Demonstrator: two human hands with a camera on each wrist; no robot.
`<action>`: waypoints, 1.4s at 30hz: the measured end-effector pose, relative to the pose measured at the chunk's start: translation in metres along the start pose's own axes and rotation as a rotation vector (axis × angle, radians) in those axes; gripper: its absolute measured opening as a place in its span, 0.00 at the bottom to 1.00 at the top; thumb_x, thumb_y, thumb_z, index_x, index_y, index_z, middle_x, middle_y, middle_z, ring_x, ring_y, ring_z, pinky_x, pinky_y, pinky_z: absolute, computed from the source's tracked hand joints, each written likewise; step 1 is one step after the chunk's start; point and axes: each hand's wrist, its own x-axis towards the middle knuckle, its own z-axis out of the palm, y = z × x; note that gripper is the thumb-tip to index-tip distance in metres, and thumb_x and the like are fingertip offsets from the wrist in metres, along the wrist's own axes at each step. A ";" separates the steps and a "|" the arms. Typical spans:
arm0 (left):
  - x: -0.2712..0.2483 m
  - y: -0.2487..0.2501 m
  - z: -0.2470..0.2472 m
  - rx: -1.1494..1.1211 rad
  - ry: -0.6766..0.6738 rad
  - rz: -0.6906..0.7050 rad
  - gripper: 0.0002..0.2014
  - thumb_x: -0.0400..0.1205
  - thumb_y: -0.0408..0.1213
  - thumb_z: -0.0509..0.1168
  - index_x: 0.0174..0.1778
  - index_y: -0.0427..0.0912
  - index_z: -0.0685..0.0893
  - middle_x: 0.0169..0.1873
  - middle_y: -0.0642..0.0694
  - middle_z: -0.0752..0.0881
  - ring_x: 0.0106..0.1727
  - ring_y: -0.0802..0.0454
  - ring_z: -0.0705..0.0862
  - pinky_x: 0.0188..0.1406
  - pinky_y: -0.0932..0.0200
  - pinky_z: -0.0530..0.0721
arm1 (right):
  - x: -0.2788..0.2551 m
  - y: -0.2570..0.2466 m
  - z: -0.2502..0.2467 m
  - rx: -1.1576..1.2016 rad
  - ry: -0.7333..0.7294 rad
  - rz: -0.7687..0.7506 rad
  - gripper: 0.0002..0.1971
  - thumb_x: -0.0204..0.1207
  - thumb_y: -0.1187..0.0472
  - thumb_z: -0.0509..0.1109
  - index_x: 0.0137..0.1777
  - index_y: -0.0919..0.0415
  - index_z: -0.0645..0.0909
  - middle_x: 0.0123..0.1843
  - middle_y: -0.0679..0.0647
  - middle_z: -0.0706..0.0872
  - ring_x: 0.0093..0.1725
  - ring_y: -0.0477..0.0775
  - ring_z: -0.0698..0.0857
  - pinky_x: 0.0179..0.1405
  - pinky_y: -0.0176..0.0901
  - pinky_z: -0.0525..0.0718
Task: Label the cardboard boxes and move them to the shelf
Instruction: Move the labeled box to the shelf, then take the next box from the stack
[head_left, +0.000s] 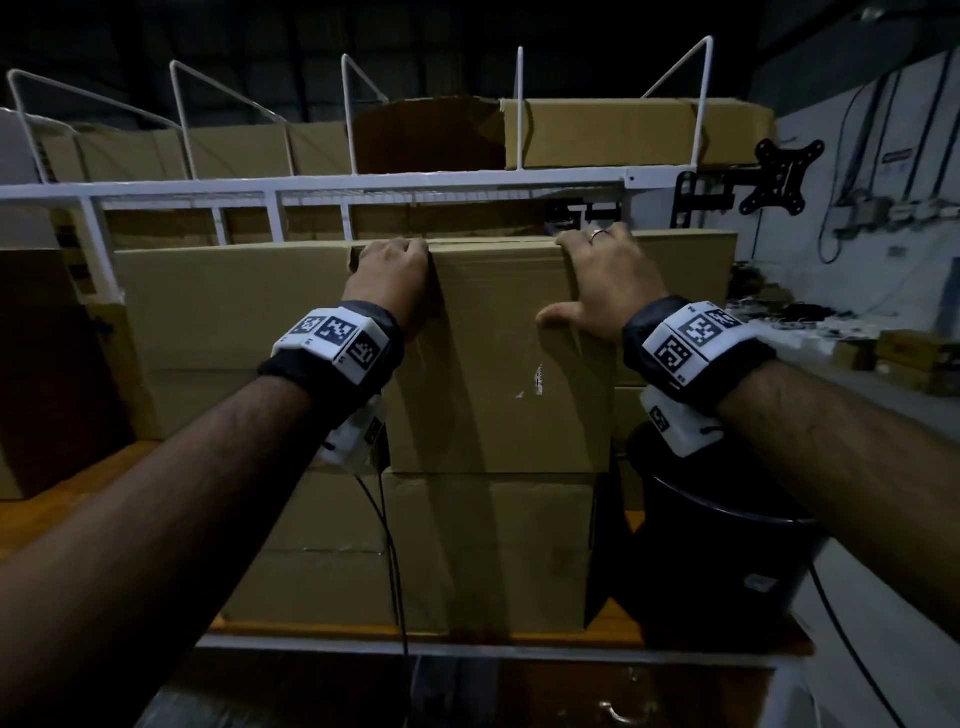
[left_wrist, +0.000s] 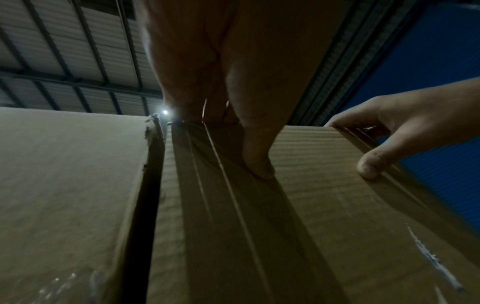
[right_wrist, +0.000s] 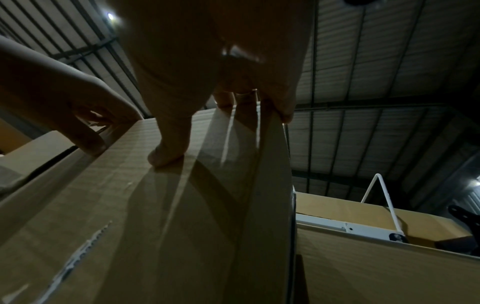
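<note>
Both hands (head_left: 392, 275) atop cardboard box (head_left: 493, 332)

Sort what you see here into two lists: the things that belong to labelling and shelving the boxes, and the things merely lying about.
Part of the job:
- cardboard box, gripped at its top edge
- left hand
- right hand
- white shelf rack
- boxes on the shelf

Just lying about:
- black monitor bracket
- black bin
- wall cables
</note>
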 end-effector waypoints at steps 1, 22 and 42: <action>-0.001 0.001 0.000 -0.001 0.001 0.000 0.31 0.76 0.40 0.72 0.74 0.38 0.69 0.71 0.37 0.73 0.73 0.38 0.69 0.72 0.42 0.71 | -0.001 -0.001 0.000 -0.009 -0.005 -0.001 0.42 0.65 0.39 0.78 0.74 0.58 0.68 0.70 0.59 0.75 0.69 0.62 0.70 0.68 0.57 0.71; -0.161 -0.037 -0.022 0.031 0.101 -0.061 0.43 0.76 0.50 0.72 0.82 0.39 0.57 0.79 0.40 0.64 0.81 0.43 0.59 0.80 0.51 0.56 | -0.101 -0.094 0.014 0.159 0.003 -0.309 0.44 0.73 0.45 0.74 0.83 0.58 0.56 0.82 0.58 0.64 0.82 0.59 0.58 0.81 0.57 0.52; -0.309 -0.287 -0.019 0.193 -0.071 -0.352 0.50 0.76 0.52 0.71 0.84 0.40 0.47 0.83 0.42 0.53 0.84 0.44 0.49 0.82 0.45 0.51 | -0.119 -0.371 0.104 0.308 -0.121 -0.490 0.45 0.75 0.43 0.71 0.84 0.60 0.52 0.84 0.58 0.59 0.84 0.59 0.53 0.81 0.59 0.50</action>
